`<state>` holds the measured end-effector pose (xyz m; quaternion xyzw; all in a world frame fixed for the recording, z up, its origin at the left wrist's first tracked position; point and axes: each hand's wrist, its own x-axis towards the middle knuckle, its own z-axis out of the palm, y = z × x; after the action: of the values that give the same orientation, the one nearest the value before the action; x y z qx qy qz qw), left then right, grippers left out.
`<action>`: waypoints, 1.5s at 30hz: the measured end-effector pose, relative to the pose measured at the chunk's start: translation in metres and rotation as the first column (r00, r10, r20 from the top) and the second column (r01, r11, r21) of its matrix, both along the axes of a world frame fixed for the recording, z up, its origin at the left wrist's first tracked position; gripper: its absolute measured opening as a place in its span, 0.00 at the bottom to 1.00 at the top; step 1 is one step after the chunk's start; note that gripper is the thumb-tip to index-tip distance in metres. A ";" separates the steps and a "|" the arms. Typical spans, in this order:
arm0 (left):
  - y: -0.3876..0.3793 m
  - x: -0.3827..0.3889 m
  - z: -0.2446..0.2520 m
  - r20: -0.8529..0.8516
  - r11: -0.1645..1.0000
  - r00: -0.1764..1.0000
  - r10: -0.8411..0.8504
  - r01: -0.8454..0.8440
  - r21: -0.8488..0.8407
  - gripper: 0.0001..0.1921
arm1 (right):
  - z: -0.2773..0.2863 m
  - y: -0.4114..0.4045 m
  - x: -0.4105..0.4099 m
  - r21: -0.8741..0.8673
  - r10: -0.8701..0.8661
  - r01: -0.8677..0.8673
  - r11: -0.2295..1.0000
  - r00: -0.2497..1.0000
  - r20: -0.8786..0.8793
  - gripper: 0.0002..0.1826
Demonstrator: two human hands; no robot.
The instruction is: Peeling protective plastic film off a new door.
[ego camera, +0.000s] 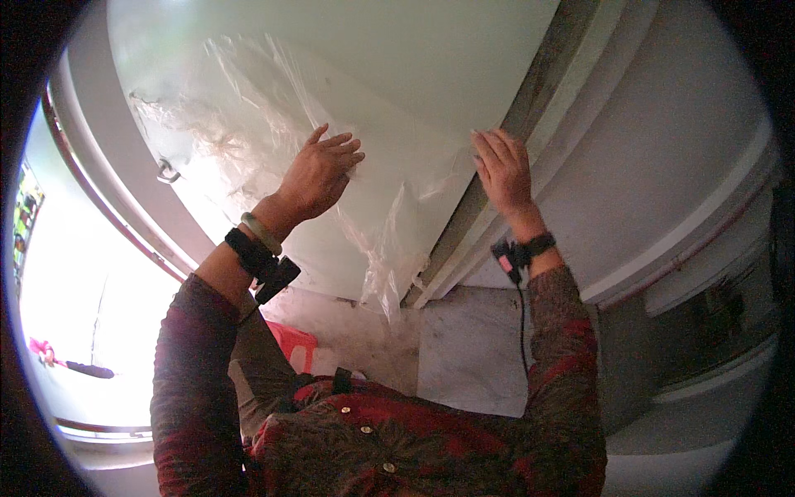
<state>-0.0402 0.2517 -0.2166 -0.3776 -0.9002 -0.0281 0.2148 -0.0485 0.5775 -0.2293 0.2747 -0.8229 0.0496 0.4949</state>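
Observation:
A pale, smooth door-like panel (pixel 422 74) fills the upper middle, with crumpled clear plastic film (pixel 233 146) over its left part. My left hand (pixel 320 177) is over the film, back towards me and fingers spread. Its palm and thumb are hidden, so any grip on the film cannot be made out. Taut creases run through the film towards it. My right hand (pixel 504 168) is by the panel's right edge, fingers nearly together and bent towards the panel. A film crease runs close to its fingertips; contact is unclear. More film hangs near the panel's bottom edge.
A metal loop (pixel 166 173) sits on the panel's left side. A pale frame (pixel 490 233) runs along its right edge, beside a grey wall (pixel 652 168). Below are a stained floor (pixel 469 348) and a red plastic object (pixel 295 345). Black devices are strapped to both wrists.

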 end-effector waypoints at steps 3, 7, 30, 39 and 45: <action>-0.002 -0.003 0.000 0.018 1.000 1.000 0.017 -0.017 0.010 0.17 | 0.012 0.018 -0.028 0.306 -0.041 0.054 0.951 0.998 -0.048 0.14; -0.004 -0.005 0.002 0.040 0.998 0.999 -0.025 0.022 0.059 0.17 | 0.007 0.032 -0.041 0.475 -0.021 0.050 0.878 0.998 -0.067 0.10; 0.001 -0.015 0.003 -0.013 0.999 1.000 -0.026 0.026 -0.038 0.15 | 0.007 0.038 -0.044 0.640 -0.045 0.037 0.767 0.999 -0.004 0.12; 0.022 -0.004 0.007 -0.056 0.989 0.998 0.031 -0.039 -0.144 0.16 | 0.005 0.067 -0.047 0.609 -0.024 0.053 0.791 0.998 -0.056 0.12; 0.074 -0.017 -0.003 -0.172 0.992 0.978 -0.119 0.126 0.030 0.10 | -0.026 0.157 -0.070 0.621 -0.465 0.300 0.724 0.878 0.118 0.16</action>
<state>-0.0573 0.3255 -0.2193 -0.4291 -0.8529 -0.0273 0.2962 -0.1188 0.7346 -0.2550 0.2267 -0.8948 -0.2735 0.2704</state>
